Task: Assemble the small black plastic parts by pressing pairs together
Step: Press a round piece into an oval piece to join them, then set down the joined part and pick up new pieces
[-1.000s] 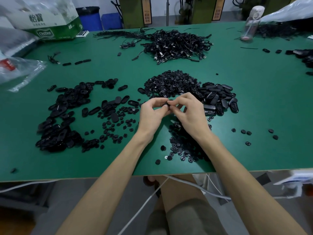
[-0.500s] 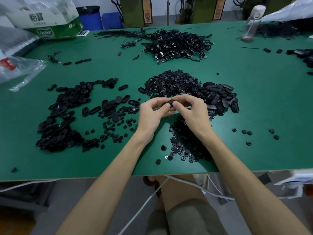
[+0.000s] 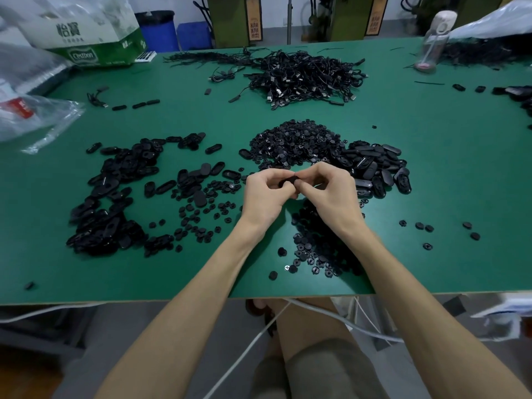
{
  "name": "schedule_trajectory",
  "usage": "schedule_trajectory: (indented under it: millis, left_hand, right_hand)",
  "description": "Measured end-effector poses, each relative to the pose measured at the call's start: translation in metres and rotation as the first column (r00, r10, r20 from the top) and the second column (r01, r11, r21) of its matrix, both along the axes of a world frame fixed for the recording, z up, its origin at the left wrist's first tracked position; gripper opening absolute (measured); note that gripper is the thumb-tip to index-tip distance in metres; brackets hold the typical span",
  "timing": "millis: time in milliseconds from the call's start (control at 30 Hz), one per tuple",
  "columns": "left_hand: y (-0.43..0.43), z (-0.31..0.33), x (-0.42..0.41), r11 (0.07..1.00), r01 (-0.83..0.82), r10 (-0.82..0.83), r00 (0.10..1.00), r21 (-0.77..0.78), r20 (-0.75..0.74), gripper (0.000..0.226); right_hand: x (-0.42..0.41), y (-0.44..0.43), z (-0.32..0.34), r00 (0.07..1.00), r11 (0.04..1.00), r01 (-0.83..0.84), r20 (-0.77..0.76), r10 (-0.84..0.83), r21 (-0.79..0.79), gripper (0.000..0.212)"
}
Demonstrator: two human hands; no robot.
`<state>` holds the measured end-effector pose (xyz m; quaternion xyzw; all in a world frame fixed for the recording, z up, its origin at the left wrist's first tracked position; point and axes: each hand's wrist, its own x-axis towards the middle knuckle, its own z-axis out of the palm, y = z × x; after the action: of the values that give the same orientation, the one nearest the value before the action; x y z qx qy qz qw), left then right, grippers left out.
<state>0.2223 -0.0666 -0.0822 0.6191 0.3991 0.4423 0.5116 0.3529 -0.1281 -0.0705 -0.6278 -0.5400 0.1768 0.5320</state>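
Observation:
My left hand [image 3: 266, 195] and my right hand [image 3: 331, 194] meet over the middle of the green table [image 3: 431, 174]. Between their fingertips they pinch a small black plastic part [image 3: 288, 180]; whether it is one piece or two pressed together is hidden by the fingers. Behind the hands lies a heap of small round black parts [image 3: 293, 142]. A heap of oval black shells [image 3: 377, 168] sits to the right of it. More round parts [image 3: 313, 249] lie under my right forearm.
A wide spread of oval pieces [image 3: 115, 197] covers the left of the table. A tangle of black cables [image 3: 302, 76] lies at the back. A green-and-white carton [image 3: 95, 38], plastic bags [image 3: 31, 116] and a bottle [image 3: 434, 38] stand along the far edges.
Both hands have stayed together at the same spot, with the fingers shifting slightly around the black part they pinch.

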Motion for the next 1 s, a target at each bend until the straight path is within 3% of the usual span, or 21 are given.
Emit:
schedule_trajectory:
  millis: [367, 533, 633, 700, 800, 900, 1000]
  left_hand:
    - [-0.004, 0.009, -0.007, 0.997, 0.077, -0.075, 0.992, -0.010, 0.106, 0.016]
    - [-0.006, 0.019, -0.009, 0.994, 0.062, -0.055, 0.995, 0.092, -0.077, 0.023]
    - [0.005, 0.032, -0.029, 0.980, -0.037, 0.086, 0.965, 0.195, -0.250, 0.029]
    - [0.020, 0.040, -0.055, 0.950, -0.122, 0.234, 0.886, 0.286, -0.399, 0.039]
    - [0.046, 0.048, -0.103, 0.903, -0.136, 0.396, 0.628, 0.407, -0.670, 0.036]
    - [0.062, 0.048, -0.136, 0.919, -0.063, 0.375, 0.445, 0.389, -0.814, 0.025]
    - [0.062, 0.043, -0.143, 0.918, 0.018, 0.363, 0.365, 0.396, -0.857, 0.029]
  right_hand:
    - [0.003, 0.003, 0.000, 1.000, 0.999, -0.011, -0.017, 0.011, 0.035, 0.029]
    - [0.004, 0.001, 0.003, 0.991, 0.996, 0.078, -0.110, -0.072, 0.050, 0.027]
    - [0.010, 0.003, 0.002, 0.953, 0.973, 0.227, -0.217, -0.212, 0.044, 0.030]
    - [0.013, 0.004, 0.003, 0.919, 0.944, 0.328, -0.247, -0.308, 0.045, 0.037]
    - [0.012, 0.003, 0.004, 0.893, 0.925, 0.377, -0.285, -0.349, 0.046, 0.054]
    - [0.010, 0.004, 0.003, 0.900, 0.947, 0.321, -0.319, -0.299, 0.018, 0.072]
    - [0.010, 0.004, 0.001, 0.923, 0.961, 0.278, -0.280, -0.264, 0.009, 0.061]
